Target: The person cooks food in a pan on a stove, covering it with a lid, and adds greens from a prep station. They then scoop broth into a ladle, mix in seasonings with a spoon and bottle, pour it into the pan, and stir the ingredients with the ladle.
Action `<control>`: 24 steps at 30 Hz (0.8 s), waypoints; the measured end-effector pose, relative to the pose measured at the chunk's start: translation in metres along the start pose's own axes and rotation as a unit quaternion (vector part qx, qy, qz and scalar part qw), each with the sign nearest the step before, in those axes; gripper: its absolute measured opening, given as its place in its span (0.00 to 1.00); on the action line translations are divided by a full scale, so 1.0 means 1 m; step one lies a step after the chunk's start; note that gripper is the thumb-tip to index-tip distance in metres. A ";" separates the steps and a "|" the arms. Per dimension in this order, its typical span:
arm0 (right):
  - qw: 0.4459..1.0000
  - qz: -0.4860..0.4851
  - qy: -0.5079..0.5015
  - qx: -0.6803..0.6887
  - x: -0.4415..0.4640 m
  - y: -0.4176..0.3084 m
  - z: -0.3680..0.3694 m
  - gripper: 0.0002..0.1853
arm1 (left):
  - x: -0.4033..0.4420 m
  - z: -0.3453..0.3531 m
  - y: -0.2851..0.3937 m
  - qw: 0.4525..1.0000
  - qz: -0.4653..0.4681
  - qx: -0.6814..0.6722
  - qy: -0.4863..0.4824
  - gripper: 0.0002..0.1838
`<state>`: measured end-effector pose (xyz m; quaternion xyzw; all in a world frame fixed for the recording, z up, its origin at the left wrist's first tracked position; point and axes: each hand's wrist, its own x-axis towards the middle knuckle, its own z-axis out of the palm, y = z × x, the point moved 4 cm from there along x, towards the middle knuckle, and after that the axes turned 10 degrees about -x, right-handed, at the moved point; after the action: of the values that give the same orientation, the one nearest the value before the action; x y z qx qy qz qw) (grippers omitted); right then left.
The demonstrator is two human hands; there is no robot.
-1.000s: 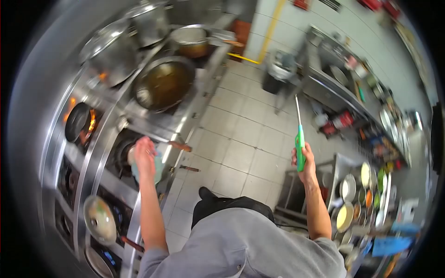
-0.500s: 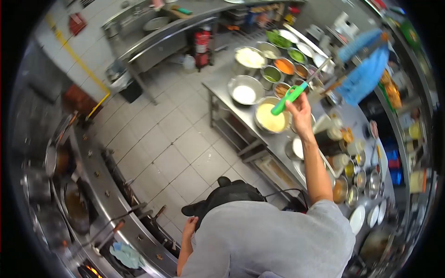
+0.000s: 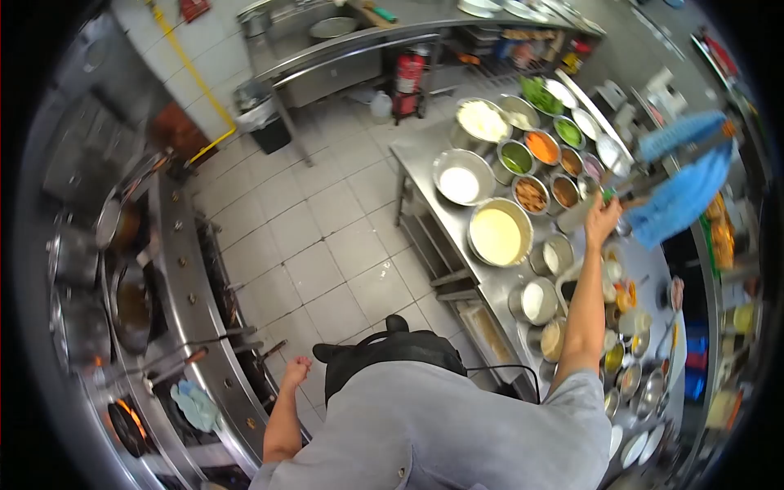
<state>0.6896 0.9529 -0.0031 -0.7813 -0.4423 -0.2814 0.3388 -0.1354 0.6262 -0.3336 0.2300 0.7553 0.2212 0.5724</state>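
My right hand reaches out over the steel prep table, closed around a green stick lighter. Only a small green part of the lighter shows; the hand and the clutter hide the rest. Close to this hand are a tall pale container and a blue cloth hanging above the table. My left hand is loosely curled beside my body, between the black apron and the stove, and I see nothing in it.
Along the table stand a pot of pale yellow liquid, a bowl of white liquid and several tubs of chopped ingredients. On my left runs the stove, with pots, a blue-green cloth and a lit flame. A fire extinguisher stands farther off.
My right hand has carried the lighter farther across the table, and the lighter is now mostly hidden. My left hand has moved outward, away from the apron. The head view has shifted.
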 end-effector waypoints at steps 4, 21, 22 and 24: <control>0.987 0.083 -0.021 -0.135 0.004 -0.012 0.004 0.23 | -0.022 0.007 0.010 0.998 0.033 -0.041 0.024 0.17; 0.968 0.038 -0.127 -0.214 0.018 -0.128 -0.021 0.21 | -0.078 0.016 -0.159 0.972 -0.002 0.233 -0.015 0.16; 0.981 -0.047 -0.072 -0.172 0.014 -0.163 -0.025 0.21 | -0.073 0.016 -0.153 0.965 0.035 0.259 -0.014 0.16; 0.987 -0.128 -0.088 -0.028 0.006 -0.217 -0.001 0.21 | -0.051 0.013 -0.145 0.901 0.203 0.382 -0.025 0.16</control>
<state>0.5012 1.0371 0.0628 -0.7492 -0.5588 -0.2643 0.2379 -0.1238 0.4813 -0.3843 0.5844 0.7044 0.0214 0.4023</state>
